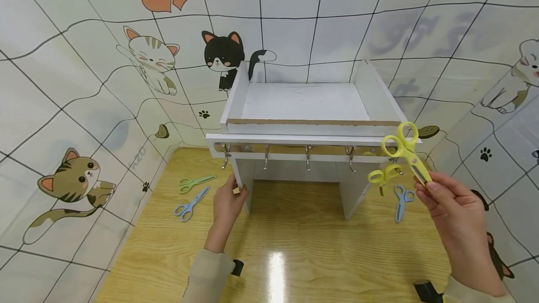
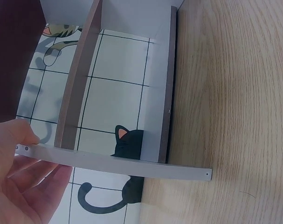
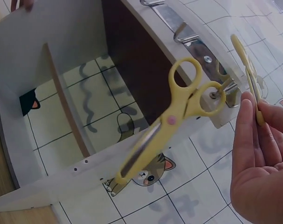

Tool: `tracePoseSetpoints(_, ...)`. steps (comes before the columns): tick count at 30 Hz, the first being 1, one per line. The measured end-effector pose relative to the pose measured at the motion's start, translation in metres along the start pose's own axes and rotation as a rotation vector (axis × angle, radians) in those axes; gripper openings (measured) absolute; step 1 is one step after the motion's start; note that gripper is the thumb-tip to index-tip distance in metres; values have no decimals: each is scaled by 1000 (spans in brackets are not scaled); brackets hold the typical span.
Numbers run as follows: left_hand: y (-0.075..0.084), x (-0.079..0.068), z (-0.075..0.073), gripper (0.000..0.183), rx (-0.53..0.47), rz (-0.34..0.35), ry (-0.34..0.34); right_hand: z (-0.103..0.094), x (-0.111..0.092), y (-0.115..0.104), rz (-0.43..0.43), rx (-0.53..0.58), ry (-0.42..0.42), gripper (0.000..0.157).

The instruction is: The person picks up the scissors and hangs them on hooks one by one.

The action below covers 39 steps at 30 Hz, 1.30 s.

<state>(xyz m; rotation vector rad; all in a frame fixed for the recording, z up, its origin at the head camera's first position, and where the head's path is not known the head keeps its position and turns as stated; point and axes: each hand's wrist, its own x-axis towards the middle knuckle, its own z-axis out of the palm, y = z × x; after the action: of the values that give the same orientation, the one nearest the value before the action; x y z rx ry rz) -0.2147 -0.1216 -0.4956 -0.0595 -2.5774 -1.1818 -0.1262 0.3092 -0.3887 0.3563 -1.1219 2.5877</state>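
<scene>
My right hand (image 1: 459, 228) pinches a pair of yellow scissors (image 1: 414, 162) near the blade end, with the finger loops pointing up and away. A second pair of yellow scissors (image 3: 171, 120) hangs by a loop from the rightmost hook of the white shelf's metal hook rail (image 1: 286, 149); in the head view the held pair stands in front of that hook. My left hand (image 1: 227, 204) grips the edge of the shelf's left side panel (image 2: 118, 164), thumb on one side and fingers on the other.
Green scissors (image 1: 196, 183) and blue scissors (image 1: 191, 205) lie on the wooden table (image 1: 294, 242) left of the shelf. Another blue pair (image 1: 402, 202) lies to its right. An open-topped tray section (image 1: 303, 102) forms the shelf's top. Cat-patterned walls (image 1: 105, 120) enclose the table.
</scene>
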Motion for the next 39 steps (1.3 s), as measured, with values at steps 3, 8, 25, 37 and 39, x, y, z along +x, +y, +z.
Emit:
tracePoseSetpoints(3, 0, 0, 0, 39, -1, -5, -3, -1, -3, 5, 7, 8, -66, 38)
tracePoseSetpoints(8, 0, 0, 0, 39, -6, -6, -4, -3, -8, 15, 10, -7, -135, 38)
tracePoseSetpoints(25, 2, 0, -1, 38, -15, -12, -4, -6, -22, 37, 79, -122, -298, 41)
tracePoseSetpoints(37, 2, 0, 0, 38, -15, -11, -7, -12, -26, 51, 87, -197, -236, 38)
tracePoseSetpoints(39, 2, 0, 0, 38, -17, -13, -6, -13, -27, 53, 86, -221, -241, 38)
